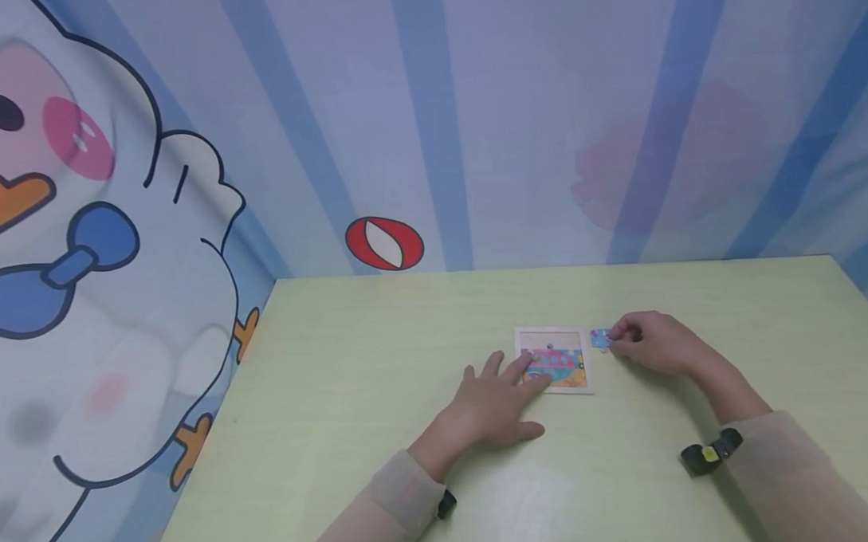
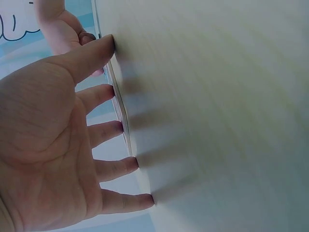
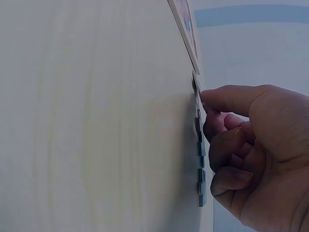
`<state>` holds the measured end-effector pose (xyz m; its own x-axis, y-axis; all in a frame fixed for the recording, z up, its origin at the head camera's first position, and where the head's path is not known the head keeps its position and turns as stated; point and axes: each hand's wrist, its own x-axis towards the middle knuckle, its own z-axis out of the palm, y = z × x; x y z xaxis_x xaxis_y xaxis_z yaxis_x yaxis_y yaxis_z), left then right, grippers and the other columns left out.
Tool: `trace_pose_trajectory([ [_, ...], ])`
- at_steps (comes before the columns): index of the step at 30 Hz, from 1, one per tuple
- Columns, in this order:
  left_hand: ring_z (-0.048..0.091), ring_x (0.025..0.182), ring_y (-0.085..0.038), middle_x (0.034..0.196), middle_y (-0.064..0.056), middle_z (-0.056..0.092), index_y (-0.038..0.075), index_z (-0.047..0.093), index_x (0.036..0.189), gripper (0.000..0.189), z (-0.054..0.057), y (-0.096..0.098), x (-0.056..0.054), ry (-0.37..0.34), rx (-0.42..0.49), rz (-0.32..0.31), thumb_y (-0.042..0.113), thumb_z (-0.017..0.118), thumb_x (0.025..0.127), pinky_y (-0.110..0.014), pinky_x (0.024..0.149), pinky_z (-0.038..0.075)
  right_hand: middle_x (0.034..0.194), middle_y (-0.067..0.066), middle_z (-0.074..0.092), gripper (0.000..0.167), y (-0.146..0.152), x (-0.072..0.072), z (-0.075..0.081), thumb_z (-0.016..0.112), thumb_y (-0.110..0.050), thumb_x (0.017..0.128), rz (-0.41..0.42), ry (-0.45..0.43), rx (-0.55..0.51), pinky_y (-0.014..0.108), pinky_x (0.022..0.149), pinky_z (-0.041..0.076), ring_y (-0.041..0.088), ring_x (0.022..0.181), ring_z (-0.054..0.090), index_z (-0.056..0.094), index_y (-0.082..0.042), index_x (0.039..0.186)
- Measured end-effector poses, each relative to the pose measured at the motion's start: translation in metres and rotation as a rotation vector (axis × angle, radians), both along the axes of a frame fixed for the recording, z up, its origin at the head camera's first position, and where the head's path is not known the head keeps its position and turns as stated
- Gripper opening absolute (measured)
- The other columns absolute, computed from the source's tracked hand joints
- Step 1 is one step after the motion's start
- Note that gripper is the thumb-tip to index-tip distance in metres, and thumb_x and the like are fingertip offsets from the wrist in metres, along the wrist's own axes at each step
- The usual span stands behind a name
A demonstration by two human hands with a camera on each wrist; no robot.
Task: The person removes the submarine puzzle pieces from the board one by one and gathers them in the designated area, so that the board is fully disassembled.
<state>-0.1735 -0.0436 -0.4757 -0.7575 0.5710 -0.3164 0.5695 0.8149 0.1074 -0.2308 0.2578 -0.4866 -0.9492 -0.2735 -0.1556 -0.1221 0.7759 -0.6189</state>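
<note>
Over the table (image 1: pixel 325 434), we spread our left hand (image 1: pixel 492 404) wide, gripping nothing, two fingers across the framed puzzle (image 1: pixel 562 358); our right hand (image 1: pixel 652 341) curls, pinching a blue piece (image 1: pixel 600 338) just right of the frame (image 1: pixel 588 361). Behind stands a striped backdrop (image 1: pixel 523 140).

Head view, right of centre: your left hand (image 1: pixel 492 407) covers some of the puzzle (image 1: pixel 565 360); your right hand (image 1: pixel 657 343) hides part of the blue piece (image 1: pixel 598 339). Left edge crops the bird (image 1: pixel 137 393).
</note>
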Motion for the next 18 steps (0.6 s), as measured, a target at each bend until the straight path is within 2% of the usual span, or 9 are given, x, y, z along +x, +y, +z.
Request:
trace_pose_trajectory([
  [12,0.020,0.155,-0.036,0.173,0.005,0.015,0.043,0.030,0.163,0.074,-0.002,0.001,-0.001,0.018,-0.010,-0.007,0.063,0.059,0.098,-0.065,0.114,0.031,0.091,0.004,0.063,0.024,0.009,0.005,-0.003,0.068,-0.021,0.100,-0.024,0.034,-0.041,0.037,0.071,0.045,0.020,0.080,0.055,0.070,0.000,0.113],
  [18,0.021,0.155,-0.036,0.173,0.005,0.016,0.043,0.031,0.163,0.075,-0.004,0.001,-0.002,0.020,-0.002,-0.003,0.063,0.061,0.097,-0.065,0.114,0.032,0.091,0.005,0.063,0.025,0.009,0.012,-0.001,0.066,-0.019,0.101,-0.034,0.039,-0.077,0.035,0.066,0.047,0.019,0.076,0.057,0.069,0.000,0.116],
])
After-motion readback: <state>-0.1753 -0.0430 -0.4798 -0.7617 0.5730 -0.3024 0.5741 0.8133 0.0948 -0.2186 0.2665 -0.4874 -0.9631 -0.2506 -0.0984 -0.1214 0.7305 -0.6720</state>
